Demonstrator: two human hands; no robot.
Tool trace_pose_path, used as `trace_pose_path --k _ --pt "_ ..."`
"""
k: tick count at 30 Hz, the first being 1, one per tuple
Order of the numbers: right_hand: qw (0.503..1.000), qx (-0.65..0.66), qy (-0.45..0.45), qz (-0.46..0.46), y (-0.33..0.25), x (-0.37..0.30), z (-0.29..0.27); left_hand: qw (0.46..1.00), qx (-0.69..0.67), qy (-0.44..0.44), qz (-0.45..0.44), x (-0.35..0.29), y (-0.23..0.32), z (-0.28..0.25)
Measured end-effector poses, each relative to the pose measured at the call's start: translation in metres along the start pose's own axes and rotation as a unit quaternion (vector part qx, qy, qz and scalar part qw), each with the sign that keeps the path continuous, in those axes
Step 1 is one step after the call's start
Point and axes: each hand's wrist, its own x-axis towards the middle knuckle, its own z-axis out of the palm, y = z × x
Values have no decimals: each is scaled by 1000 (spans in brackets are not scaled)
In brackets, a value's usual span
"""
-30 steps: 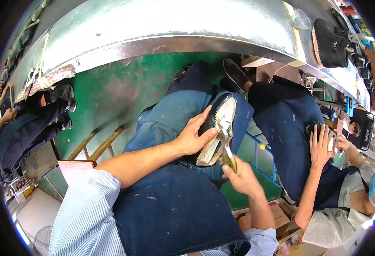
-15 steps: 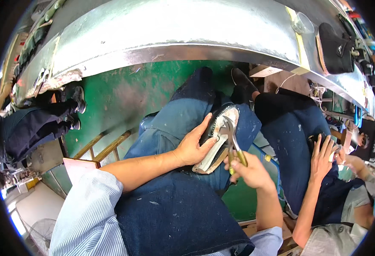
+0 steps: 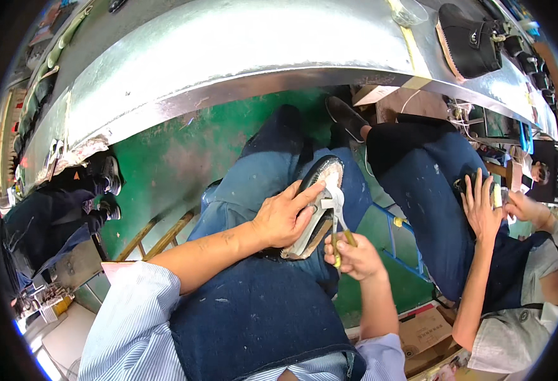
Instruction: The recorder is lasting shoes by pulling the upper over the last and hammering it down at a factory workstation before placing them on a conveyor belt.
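Note:
A black shoe upper (image 3: 322,169) lies sole-up across my lap, its pale underside (image 3: 301,242) facing me and its toe pointing away. My left hand (image 3: 282,219) grips it from the left, the index finger stretched over the underside towards the toe. My right hand (image 3: 358,257) is closed round the yellow-green handles of metal pincers (image 3: 336,204). Their jaws rest over the middle of the underside, close to the left fingertips. I cannot tell whether the jaws pinch anything.
A metal-topped bench (image 3: 247,47) runs across ahead, with a black boot (image 3: 472,41) at its right. A co-worker's hand (image 3: 482,206) is on the right. A wooden-legged stool (image 3: 168,235) stands left, a blue metal frame (image 3: 396,244) right, and a cardboard box (image 3: 425,330) lower right.
The pincers' jaws have come back a little from the toe towards the middle of the underside. My left index finger has moved onto the underside. The whole view has shifted slightly.

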Motion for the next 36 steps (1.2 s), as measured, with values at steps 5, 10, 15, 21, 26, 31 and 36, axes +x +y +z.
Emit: trace_pose_path --k 5,10,15,21,26,31,36 --pt "942 -316 109 -41 -59 -23 22 999 40 -4 -27 4 -4 1" --pt "706 -679 144 -141 -75 13 57 1000 14 -6 -20 2 -8 5" --pt "758 -617 148 -151 -77 20 55 1000 -1 -22 -14 3 -17 2" --pt "800 -552 171 -161 -63 21 49 998 -22 -36 -56 0 -8 -1" --pt "699 -678 165 -155 -40 14 57 989 -87 26 -120 1 -16 12" --pt "663 -685 191 -235 -24 5 65 987 -115 8 -112 4 -18 14" --pt "662 -680 202 -243 -18 -1 56 976 -206 4 -70 6 -34 18"
